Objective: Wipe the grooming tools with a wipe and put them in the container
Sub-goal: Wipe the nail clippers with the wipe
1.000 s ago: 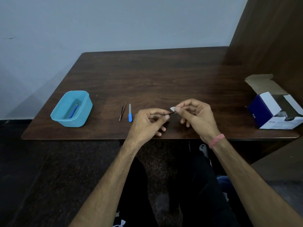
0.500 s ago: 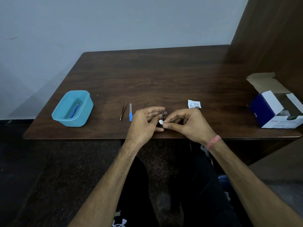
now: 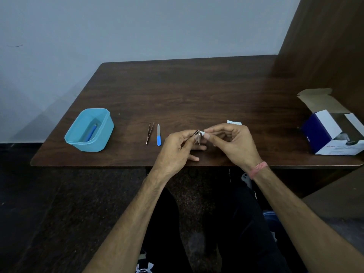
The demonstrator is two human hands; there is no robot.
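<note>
Two hands working above the near edge of the surface (image 3: 197, 91): left hand (image 3: 177, 150) pinching a small metal grooming tool (image 3: 198, 134), probably a nail clipper with lever swung out, too small to confirm; right hand (image 3: 234, 142) pinching a small white wipe (image 3: 202, 133) against the tool's tip. Step in hand, by the look of it: wiping this tool. To do it well: keep left pinch low on the body so the far end stays exposed, drag wipe along full length, rotate tool between fingers, get both faces plus the hinge area, avoid the cutting edge with fingertips. Still unwiped, judging by position: tweezers (image 3: 149, 133) and blue-handled nail file (image 3: 158, 134), lying side by side just left of the left hand, close but apart. Blue container (image 3: 89, 130) well left, near the front-left corner, open top, one blue-handled item (image 3: 91, 132) already inside. Torn wipe sachet (image 3: 234, 122) just beyond the right hand. Open box (image 3: 332, 133) far right by the wooden panel, well clear. Room: wide bare stretch between tools and container, straight leftward carry unobstructed apart from passing over the tweezers and file. Hands right at the near edge, so a dropped tool could go off onto the lap or floor; better to work slightly further in.
</note>
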